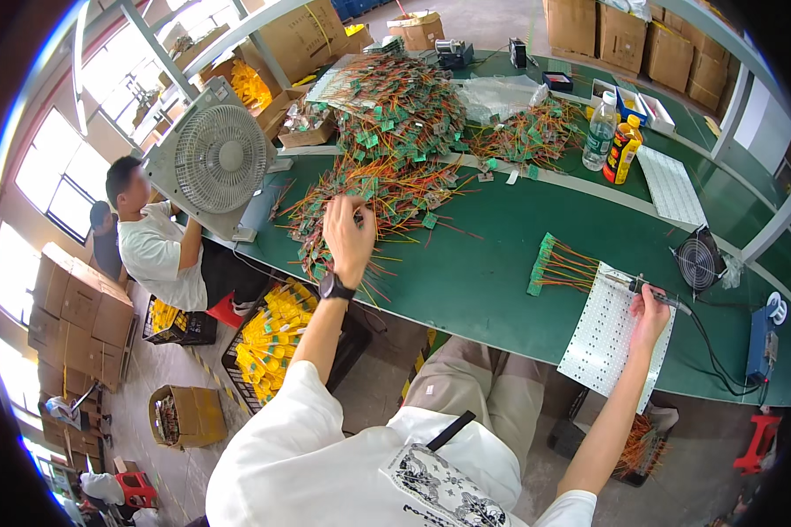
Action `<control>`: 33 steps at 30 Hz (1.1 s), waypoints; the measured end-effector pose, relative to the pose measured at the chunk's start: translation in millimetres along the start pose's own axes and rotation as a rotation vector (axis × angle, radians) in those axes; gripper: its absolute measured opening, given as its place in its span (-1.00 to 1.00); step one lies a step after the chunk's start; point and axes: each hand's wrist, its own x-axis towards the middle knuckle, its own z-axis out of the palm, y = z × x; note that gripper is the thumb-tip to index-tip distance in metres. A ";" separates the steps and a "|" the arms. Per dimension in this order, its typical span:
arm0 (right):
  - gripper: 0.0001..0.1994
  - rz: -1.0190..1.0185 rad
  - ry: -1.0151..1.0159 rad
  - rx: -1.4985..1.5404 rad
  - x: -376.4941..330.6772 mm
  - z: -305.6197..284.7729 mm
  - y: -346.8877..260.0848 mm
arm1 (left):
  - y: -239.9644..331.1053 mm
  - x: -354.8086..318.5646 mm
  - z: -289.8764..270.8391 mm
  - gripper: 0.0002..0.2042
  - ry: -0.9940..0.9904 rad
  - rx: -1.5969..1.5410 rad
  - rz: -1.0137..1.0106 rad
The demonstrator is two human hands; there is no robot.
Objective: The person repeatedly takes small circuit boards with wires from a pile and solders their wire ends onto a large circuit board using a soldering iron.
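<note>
My left hand (350, 235), a dark watch on its wrist, reaches into the near side of a pile of small green circuit boards with red and orange wires (395, 198). Its fingers are curled together, and whatever they pinch is hidden. My right hand (649, 318) grips a soldering iron (668, 299) above a white panel dotted with rows of small dark spots (608, 327), which overhangs the table's front edge. A row of green boards (543, 265) lies left of the panel, its orange wires running to the panel's edge.
A fan (224, 158) stands at the table's left, near a seated co-worker (154, 241). Behind the pile are more wired boards (536, 132). Two bottles (622, 149), another white panel (672, 186), a small round fan (700, 259) and a blue soldering station (762, 347) are at right.
</note>
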 end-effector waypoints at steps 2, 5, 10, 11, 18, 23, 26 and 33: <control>-0.84 -0.002 0.003 0.004 -1.1 -1.6 0.1 | -2.3 20.9 10.0 -0.91 0.020 0.048 -0.020; -0.84 0.001 0.008 -0.003 0.1 -1.4 1.8 | -24.2 32.9 21.9 -0.76 -0.166 0.196 0.019; -0.85 0.002 0.014 -0.035 -1.1 3.0 -1.8 | -41.0 34.3 22.0 -0.68 -0.371 0.131 -0.054; -0.85 0.003 0.015 -0.028 -0.8 0.7 -2.6 | -38.9 33.1 24.3 -0.67 -0.383 0.075 -0.033; -0.85 0.024 0.022 -0.006 -4.3 2.6 -11.7 | -18.3 34.4 24.3 -0.78 -0.474 -0.196 0.007; -0.89 0.031 -0.017 0.048 -2.8 8.4 -7.6 | 11.4 35.9 4.8 -0.91 -0.503 -0.267 0.025; -0.89 0.030 0.009 0.039 -5.2 8.6 -9.0 | 50.7 30.2 -3.5 -0.92 -0.462 -0.240 0.021; -0.86 0.064 -0.005 0.029 -5.0 4.2 -12.6 | 141.6 -47.2 25.4 -0.83 -0.996 -0.974 -0.394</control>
